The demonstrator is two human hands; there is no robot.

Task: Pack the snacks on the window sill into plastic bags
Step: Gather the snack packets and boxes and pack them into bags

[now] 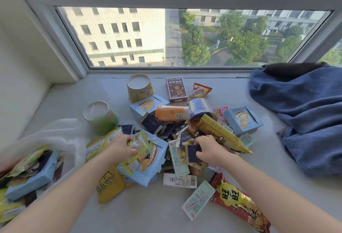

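From the head camera, a translucent white plastic bag (61, 136) lies open at the left end of the window sill (151, 212), and already in its mouth sit a light blue box (33, 179), a green-and-dark packet (31, 162) on top of it and some yellow wrappers (9, 206) below; how much more is inside is hard to tell, since the frame edge cuts it off. The rest of the snacks are heaped in the middle of the sill. The left hand (120, 146) has its fingers closed on a small yellow-green packet (139, 144), which lies over another light blue box (148, 160). The right hand (209, 148) has thumb and fingers pinched on a small dark navy sachet (193, 153) at the centre of the heap. Counted: two paper cups, one yellow (139, 88) and one green (101, 118), both upside down; four light blue boxes in all, the other two behind the heap (146, 106) and at the right (243, 119); one brown carton (176, 89) near the glass; one orange pack (171, 112); one long yellow bag (222, 133); one red bag (238, 203) beside the right forearm; several more navy sachets, too overlapped to count. A blue cloth (305, 110) is bunched at the right end.
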